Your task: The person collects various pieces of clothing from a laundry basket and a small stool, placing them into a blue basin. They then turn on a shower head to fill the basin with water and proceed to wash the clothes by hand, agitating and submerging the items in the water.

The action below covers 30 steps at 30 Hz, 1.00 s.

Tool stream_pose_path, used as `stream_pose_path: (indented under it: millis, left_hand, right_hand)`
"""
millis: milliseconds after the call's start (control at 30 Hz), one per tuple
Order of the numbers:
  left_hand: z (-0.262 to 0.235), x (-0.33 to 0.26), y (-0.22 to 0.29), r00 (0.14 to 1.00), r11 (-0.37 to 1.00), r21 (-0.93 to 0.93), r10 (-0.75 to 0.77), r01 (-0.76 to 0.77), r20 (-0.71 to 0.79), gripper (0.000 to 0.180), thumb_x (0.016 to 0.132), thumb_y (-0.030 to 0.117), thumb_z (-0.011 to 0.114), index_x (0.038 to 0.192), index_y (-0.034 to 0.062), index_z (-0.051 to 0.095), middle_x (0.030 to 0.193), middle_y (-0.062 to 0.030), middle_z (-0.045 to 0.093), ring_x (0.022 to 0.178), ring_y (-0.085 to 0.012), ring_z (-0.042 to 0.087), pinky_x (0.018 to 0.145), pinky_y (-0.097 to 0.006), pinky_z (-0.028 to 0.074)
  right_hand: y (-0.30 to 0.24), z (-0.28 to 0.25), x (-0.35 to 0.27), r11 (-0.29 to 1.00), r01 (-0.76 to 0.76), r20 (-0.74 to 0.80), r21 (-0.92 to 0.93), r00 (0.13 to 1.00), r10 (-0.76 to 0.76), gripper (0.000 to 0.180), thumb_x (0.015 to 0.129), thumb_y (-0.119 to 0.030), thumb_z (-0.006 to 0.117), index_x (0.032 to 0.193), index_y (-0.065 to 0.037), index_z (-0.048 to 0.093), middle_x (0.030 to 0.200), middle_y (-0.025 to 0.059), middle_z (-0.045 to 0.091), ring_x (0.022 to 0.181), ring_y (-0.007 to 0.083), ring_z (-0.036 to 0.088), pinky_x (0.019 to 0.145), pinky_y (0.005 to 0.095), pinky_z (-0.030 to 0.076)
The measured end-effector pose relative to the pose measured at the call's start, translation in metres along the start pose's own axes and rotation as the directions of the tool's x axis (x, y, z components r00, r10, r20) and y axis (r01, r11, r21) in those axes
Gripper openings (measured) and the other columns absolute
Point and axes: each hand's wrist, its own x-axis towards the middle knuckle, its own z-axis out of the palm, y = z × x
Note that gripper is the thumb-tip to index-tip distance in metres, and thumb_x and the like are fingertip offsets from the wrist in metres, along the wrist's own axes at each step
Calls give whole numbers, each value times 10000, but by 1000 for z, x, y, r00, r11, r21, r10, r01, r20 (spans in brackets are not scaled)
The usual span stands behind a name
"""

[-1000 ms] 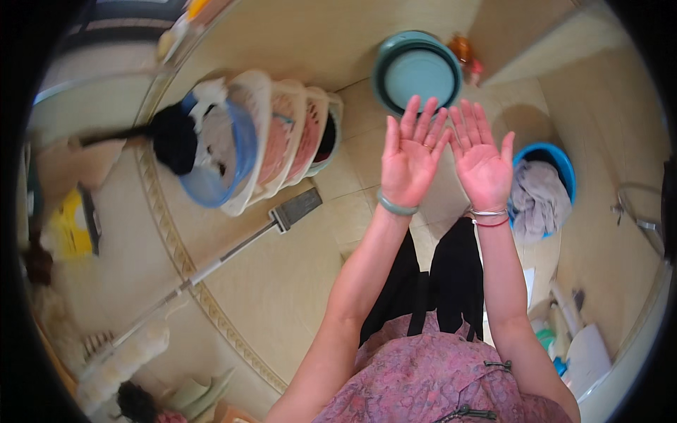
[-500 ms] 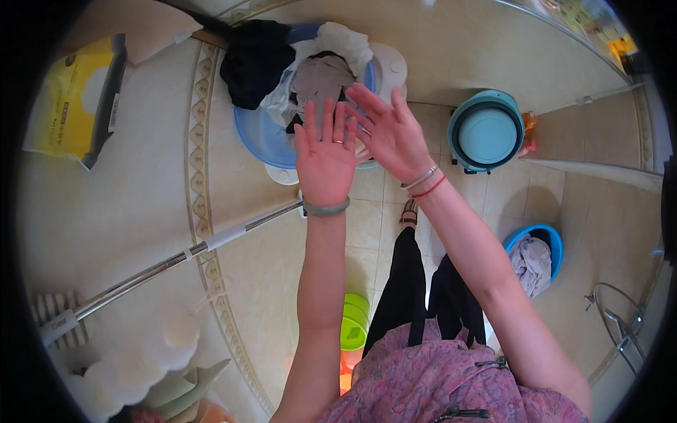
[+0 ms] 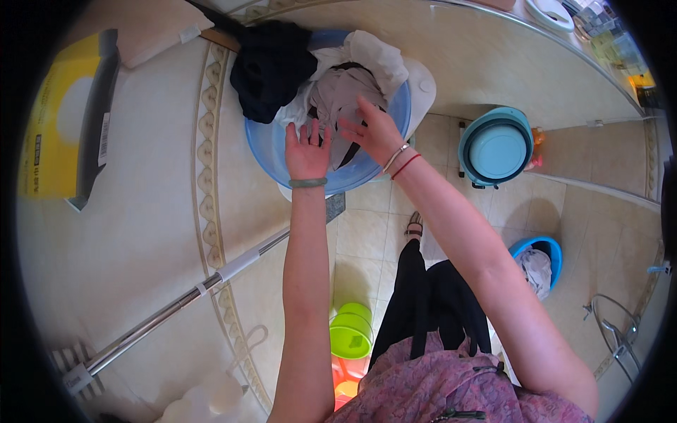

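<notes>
A blue plastic basin (image 3: 271, 149) stands in front of me, filled with clothes: a black garment (image 3: 271, 63) draped over its far left rim, and white and grey cloth (image 3: 349, 77) in the middle. My left hand (image 3: 305, 151) hovers over the basin's near side, palm down with fingers spread, a green bangle at the wrist. My right hand (image 3: 374, 127) reaches into the basin with its fingers on the grey cloth; red and silver bands circle that wrist. I cannot tell if it grips the cloth.
A metal-handled mop (image 3: 176, 303) lies across the tiled floor at left. A yellow box (image 3: 60, 116) sits far left. A teal lidded tub (image 3: 497, 148) and a small blue bucket of cloth (image 3: 537, 261) are at right, a green stool (image 3: 352, 331) by my legs.
The view has swung from the floor toward the basin, which now sits closer. Both hands have lowered from raised, palms-out poses onto the basin, the right one reaching the cloth.
</notes>
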Motion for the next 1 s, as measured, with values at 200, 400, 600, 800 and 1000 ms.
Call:
stream_pose_path:
  millis: [200,400,600,800,1000]
  left_hand:
    - [-5,28,3,999,996,77,-35,36,-25,644,944,340,623,1479,185,297,1554,-52,180,1333,-268,405,1022,-499,427]
    - [-17,59,3,977,994,84,-45,64,-208,578,926,294,660,1406,114,394,1489,-68,284,1237,-261,480,999,-499,451]
    - [-29,65,9,974,974,203,-57,103,-218,294,922,125,635,1200,66,560,1160,-47,529,1114,-238,561,943,-422,478]
    - [-3,3,-14,997,834,551,-60,25,45,211,939,136,616,1139,73,587,881,-1,594,791,-130,565,776,-279,476]
    - [36,-68,-29,974,681,732,-153,-17,165,189,967,148,579,1130,53,591,954,-11,623,767,-89,568,740,-246,482]
  right_hand:
    - [3,-5,8,990,-21,-2,-139,1000,21,556,985,-320,528,1470,-110,357,1501,57,338,1136,287,561,906,399,486]
    - [-1,-5,13,954,-23,-50,-298,999,8,482,974,-293,520,1433,-169,448,1430,2,446,1141,231,525,911,389,461]
    - [-3,8,7,868,-162,-45,-470,986,160,695,907,-391,605,1507,-163,337,1484,55,401,1330,282,400,1016,553,361]
    - [-9,12,-1,851,-157,-142,-501,985,98,913,803,-378,730,1528,-94,251,1464,149,400,1338,293,374,979,580,386]
    - [6,-1,7,875,30,-126,-483,987,-104,874,753,-189,765,1471,-5,302,1217,147,576,999,226,601,766,378,521]
